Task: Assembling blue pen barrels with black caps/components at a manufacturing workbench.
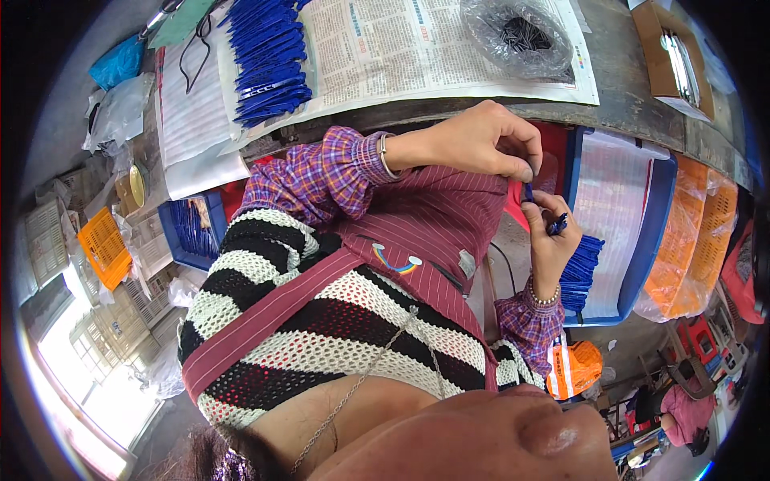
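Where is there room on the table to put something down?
The newspaper lies bare between the blue pens and the plastic bag. The white sheet left of the pens is bare too. The table's far-left end is crowded with bags.

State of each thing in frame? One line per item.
left hand: fingertips pinched on a small blue part
right hand: closed around a blue pen
blue pen: upright in the right hand, tip toward the left hand
row of blue pens: laid out on the newspaper
clear bag: on the table, holds dark small parts
blue tray: blue pens stacked at its near edge
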Tool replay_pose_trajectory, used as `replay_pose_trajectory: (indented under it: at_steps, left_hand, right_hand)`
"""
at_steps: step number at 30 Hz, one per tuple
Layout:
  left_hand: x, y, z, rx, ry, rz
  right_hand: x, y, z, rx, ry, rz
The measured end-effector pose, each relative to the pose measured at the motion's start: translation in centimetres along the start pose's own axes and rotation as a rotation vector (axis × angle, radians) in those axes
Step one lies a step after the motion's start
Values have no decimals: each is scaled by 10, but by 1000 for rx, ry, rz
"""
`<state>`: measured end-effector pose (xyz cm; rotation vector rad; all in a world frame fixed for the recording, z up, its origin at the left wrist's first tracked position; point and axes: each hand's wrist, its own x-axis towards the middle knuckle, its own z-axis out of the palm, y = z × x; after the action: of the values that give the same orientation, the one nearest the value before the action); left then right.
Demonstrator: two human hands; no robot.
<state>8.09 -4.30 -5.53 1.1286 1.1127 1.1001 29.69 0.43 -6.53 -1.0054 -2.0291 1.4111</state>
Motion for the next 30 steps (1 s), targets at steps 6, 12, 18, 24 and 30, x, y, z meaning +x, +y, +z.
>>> replay_pose_trajectory:
  at_steps: [6,12,18,24,30]
  left_hand:
    - [-1,-1,3,15,55,50]
    - [-3,6,8,330,74,182]
    - [0,3,7,145,37,128]
    - [-1,7,-1,237,-27,91]
    - [-1,7,3,259,-1,58]
  right_hand:
    - [-1,-3,1,3,-18,14]
    - [-2,0,0,26,-24,51]
    - [-2,1,0,66,6,29]
    - [-2,-2,0,15,-16,3]
    - [-3,-3,-1,39,-31,42]
